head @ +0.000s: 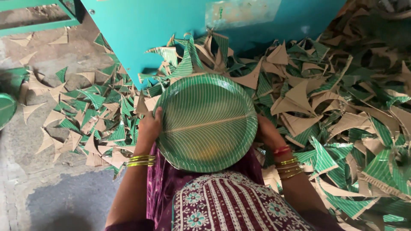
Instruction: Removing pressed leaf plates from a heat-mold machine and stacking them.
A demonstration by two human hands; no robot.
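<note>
A round green paper plate (206, 122) printed with a leaf-vein pattern is held flat between both hands: the left hand (149, 127) grips its left rim with fingers curled over the edge, and the right hand (266, 132) holds the right rim, mostly hidden behind the plate. Yellow-green bangles (141, 160) circle the left wrist, and gold and red bangles (286, 161) the right. Beyond the plate, green-and-brown triangular paper offcuts (325, 111) lie heaped across the concrete floor (64, 201) around a teal machine body (171, 25), and what may be another green plate (6, 109) shows at the left edge.
</note>
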